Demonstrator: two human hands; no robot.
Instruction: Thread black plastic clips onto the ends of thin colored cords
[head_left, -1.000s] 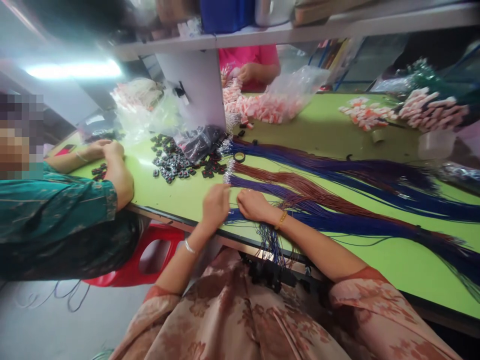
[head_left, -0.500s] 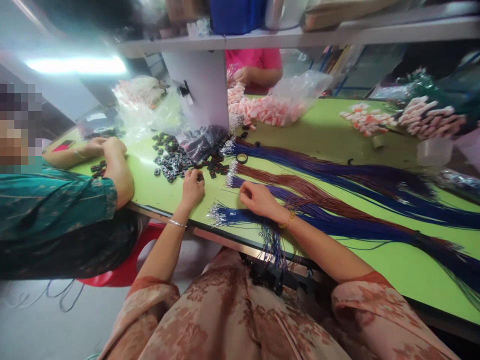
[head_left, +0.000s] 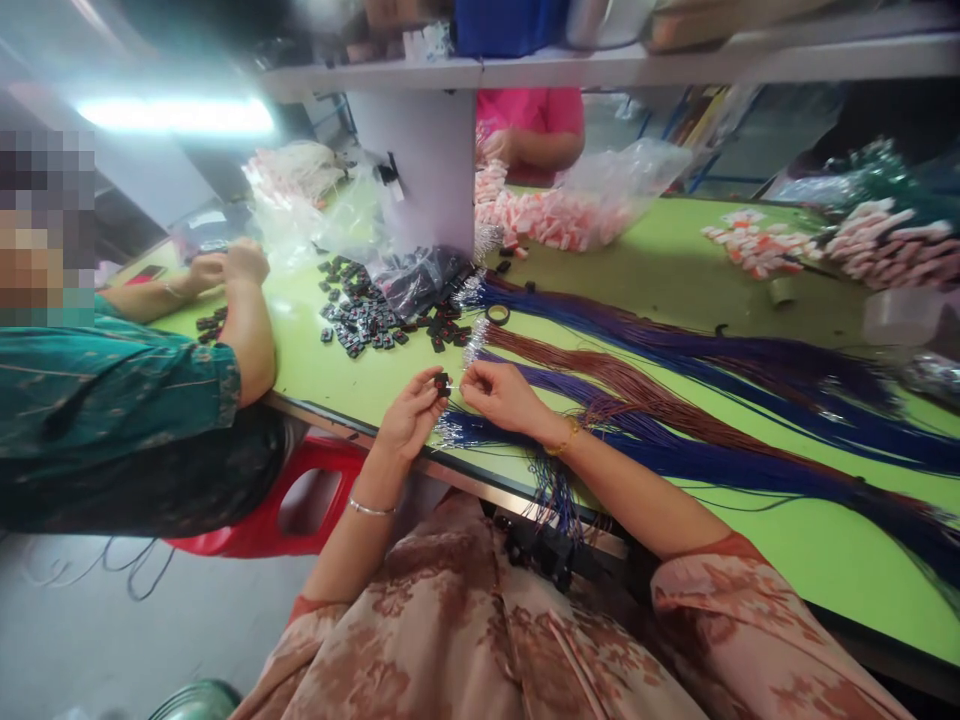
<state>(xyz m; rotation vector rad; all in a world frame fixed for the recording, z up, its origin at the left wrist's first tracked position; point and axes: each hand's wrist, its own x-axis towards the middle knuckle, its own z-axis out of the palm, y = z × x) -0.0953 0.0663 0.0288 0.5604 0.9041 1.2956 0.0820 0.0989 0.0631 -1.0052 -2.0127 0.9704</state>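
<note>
Between the fingertips of my left hand (head_left: pixel 412 412) is a small black connector housing (head_left: pixel 442 384) with a red mark. My right hand (head_left: pixel 501 396) is pinched close beside it, holding a thin wire (head_left: pixel 456 388) whose pale metal end points at the housing; whether the two touch I cannot tell. Under my right hand and wrist run bundles of blue wires (head_left: pixel 660 450), with purple and brown wires (head_left: pixel 577 358) behind them. Their metal-tipped ends lie at the left. Beyond my left hand is a loose pile of black connector housings (head_left: pixel 360 315).
A roll of tape (head_left: pixel 498 315) lies by the wire tips. A co-worker in a green sleeve (head_left: pixel 172 365) sits at my left; another in pink (head_left: pixel 562 120) is across the table. White-and-orange pieces (head_left: pixel 555 218) heap behind a grey partition (head_left: pixel 420 170). A shelf (head_left: pixel 675 62) spans above.
My left hand has come from the pile of housings toward my right hand, with a black connector housing in its fingertips. The whole view has shifted slightly.
</note>
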